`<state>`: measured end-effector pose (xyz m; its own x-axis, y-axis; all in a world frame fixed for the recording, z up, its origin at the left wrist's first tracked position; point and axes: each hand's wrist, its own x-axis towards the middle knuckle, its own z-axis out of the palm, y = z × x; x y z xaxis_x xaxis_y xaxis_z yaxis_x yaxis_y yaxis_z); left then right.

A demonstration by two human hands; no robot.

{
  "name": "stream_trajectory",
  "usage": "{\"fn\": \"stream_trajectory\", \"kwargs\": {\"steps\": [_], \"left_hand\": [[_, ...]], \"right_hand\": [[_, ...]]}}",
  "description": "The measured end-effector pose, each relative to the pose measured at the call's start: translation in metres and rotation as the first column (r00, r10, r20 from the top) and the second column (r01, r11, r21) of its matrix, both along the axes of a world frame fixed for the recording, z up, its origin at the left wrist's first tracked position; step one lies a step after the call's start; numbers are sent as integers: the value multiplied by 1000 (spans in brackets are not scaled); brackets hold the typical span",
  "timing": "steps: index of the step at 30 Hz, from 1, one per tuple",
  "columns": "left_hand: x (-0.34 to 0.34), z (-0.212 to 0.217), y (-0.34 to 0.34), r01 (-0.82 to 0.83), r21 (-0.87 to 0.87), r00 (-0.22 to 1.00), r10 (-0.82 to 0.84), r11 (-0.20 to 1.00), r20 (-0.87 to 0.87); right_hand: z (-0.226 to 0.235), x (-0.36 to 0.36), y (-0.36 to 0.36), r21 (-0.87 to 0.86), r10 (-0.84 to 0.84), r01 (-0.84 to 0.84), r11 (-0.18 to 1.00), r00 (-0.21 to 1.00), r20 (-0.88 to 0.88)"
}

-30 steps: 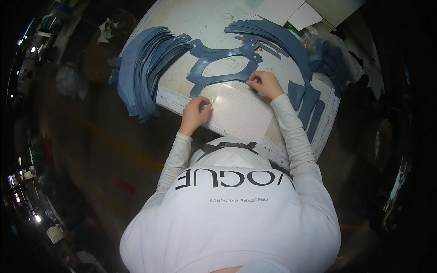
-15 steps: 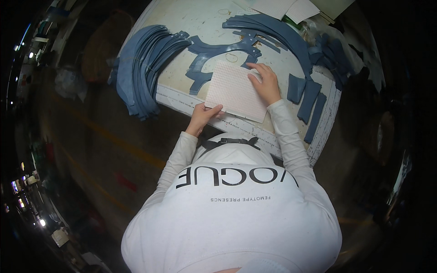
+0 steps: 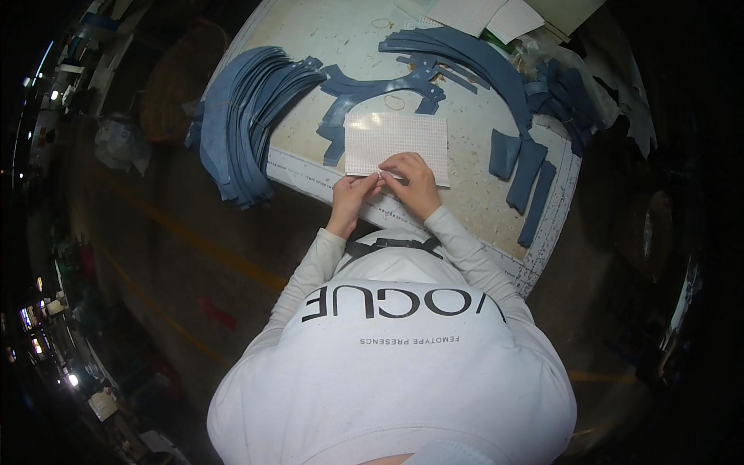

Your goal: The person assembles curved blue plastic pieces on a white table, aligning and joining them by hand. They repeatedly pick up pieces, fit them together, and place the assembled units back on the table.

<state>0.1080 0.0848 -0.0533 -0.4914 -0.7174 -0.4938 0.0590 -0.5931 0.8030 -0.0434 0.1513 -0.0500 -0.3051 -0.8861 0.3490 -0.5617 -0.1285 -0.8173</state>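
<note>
Both hands pinch the near edge of a pale, finely gridded rectangular sheet (image 3: 397,139): the left hand (image 3: 355,194) grips it between thumb and fingertips at the lower edge, and the right hand (image 3: 415,182) is closed on the same edge just beside it, so the two hands touch. The sheet lies flat on the worn white table (image 3: 341,46), near its front edge and directly before the person, with its far side overlapping a flat blue curved cut-out piece (image 3: 380,85). Along the table's front runs a printed ruler strip (image 3: 310,178).

To the left, a thick fan of blue curved strips (image 3: 248,116) hangs partly over the table's edge. Long blue arched strips (image 3: 465,54) sweep across the far side, ending in a heap of darker blue pieces (image 3: 566,97) at the right. Three short blue straight pieces (image 3: 527,178) lie side by side to the right of the sheet. White papers (image 3: 488,15) sit at the far edge. The person wears a white long-sleeved top (image 3: 395,364).
</note>
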Motion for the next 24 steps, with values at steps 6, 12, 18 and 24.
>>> {"fn": "stream_trajectory", "kwargs": {"steps": [6, 12, 18, 24], "left_hand": [[-1, -2, 0, -27, -27, 1000, 26, 999, -11], [-1, -4, 1, -62, -14, 998, 62, 998, -9], [-2, -4, 3, -67, -89, 998, 66, 994, -12], [-4, -1, 3, -115, -94, 993, 114, 989, -16]], "right_hand": [[3, 5, -1, -7, -47, 47, 999, 998, -34], [5, 7, -1, -33, -74, 72, 997, 994, -75], [6, 8, 0, -15, -90, 90, 996, 995, -36], [11, 10, 1, -51, -170, 166, 985, 983, -76]]}}
